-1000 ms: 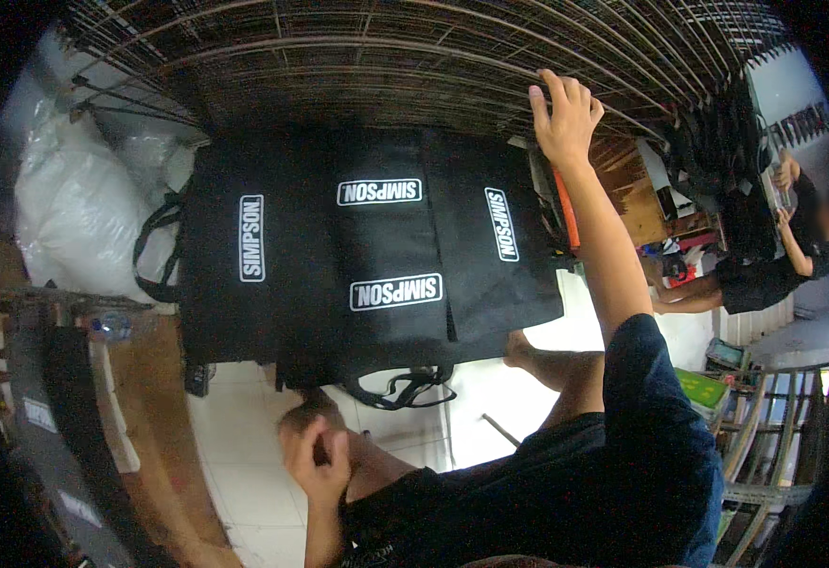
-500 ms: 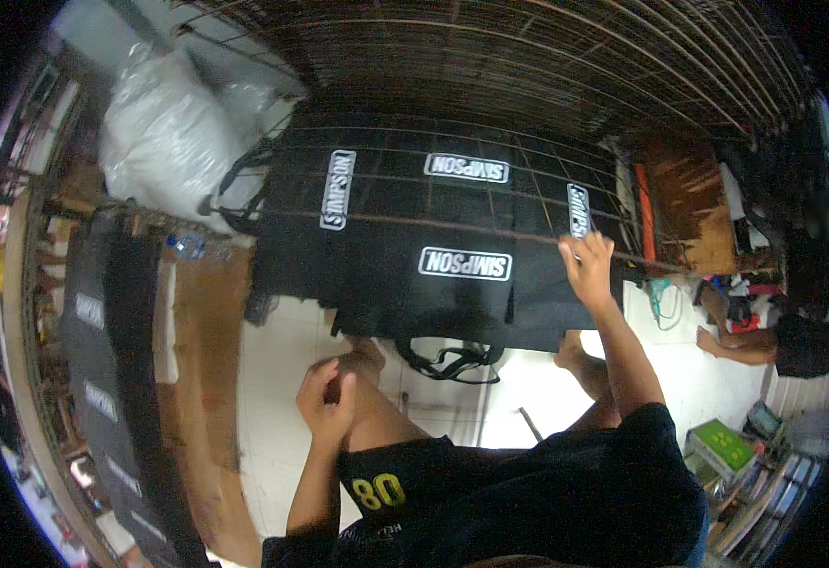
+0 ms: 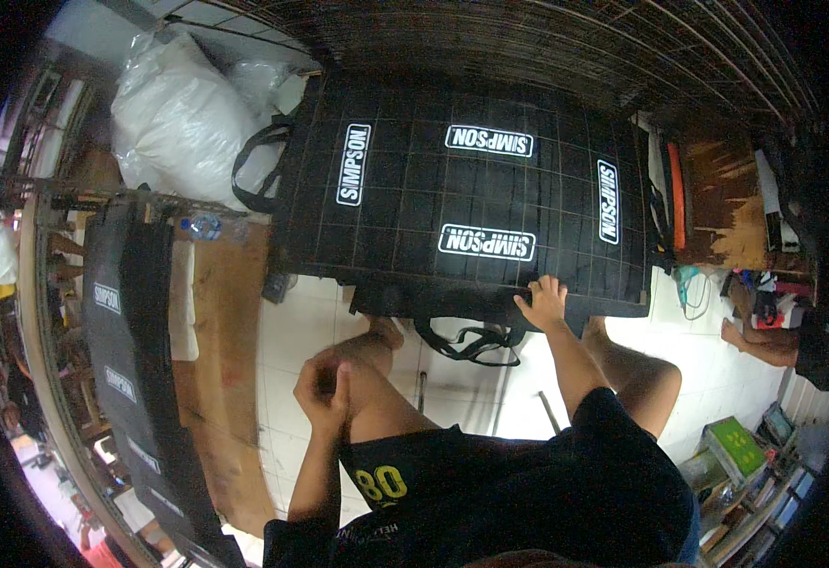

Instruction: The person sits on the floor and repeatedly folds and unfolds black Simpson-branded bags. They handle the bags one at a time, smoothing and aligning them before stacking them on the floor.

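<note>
A large black fabric piece [image 3: 405,227] with several white printed labels lies spread in front of me, a black strap handle at its left and another at its near edge. A thin wire grid [image 3: 397,204] rests over it. My right hand [image 3: 545,305] touches the near edge of the grid and fabric, fingers spread and thumb apart. Beside my left knee hovers my left hand [image 3: 323,393], loosely curled with the thumb apart; nothing shows in it.
More wire grids [image 3: 547,43] stand raised behind the fabric. A white plastic bag [image 3: 182,114] sits at the far left. Folded black printed fabric [image 3: 130,331] lies on a brown board [image 3: 220,417]. Another person's leg [image 3: 760,346] and a green-topped box [image 3: 738,447] are at right.
The wire grid has come down flat over the fabric, and my right hand has moved nearer with its edge. My left hand stays in nearly the same place.
</note>
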{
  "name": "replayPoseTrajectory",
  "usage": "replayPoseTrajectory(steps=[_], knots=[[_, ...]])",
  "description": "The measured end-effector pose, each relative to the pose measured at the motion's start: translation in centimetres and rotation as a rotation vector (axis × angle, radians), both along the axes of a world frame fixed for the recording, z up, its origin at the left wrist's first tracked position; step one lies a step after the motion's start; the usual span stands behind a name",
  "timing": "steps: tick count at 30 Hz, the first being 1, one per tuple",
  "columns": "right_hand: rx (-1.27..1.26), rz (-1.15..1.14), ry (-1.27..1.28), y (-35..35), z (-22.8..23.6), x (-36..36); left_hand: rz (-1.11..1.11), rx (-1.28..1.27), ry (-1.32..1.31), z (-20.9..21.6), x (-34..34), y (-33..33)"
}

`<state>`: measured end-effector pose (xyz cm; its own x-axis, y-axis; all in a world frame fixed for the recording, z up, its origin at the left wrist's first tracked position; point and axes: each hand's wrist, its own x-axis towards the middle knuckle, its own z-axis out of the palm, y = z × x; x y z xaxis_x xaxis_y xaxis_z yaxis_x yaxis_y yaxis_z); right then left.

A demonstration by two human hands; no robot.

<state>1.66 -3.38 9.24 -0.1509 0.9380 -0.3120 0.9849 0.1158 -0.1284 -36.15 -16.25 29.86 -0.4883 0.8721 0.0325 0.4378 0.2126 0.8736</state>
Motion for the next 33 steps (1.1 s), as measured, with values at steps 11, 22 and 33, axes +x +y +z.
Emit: replayPoseTrajectory(steps=[11,22,33], knots=[[-0.170,-0.088,-0.106,-0.9,-2.3,-0.8,-0.010,-0.021,-0.007,0.2,0.1,1.0],[0.055,-0.150,0.302,-7.4,3.4,1.4,-0.041,-0.038,-0.123,0.7,1.0,0.7],[0.297,-0.246,0.628,-10.4,9.3,11.0,-0.159,0.077,0.335,-1.8,0.9,-1.2]])
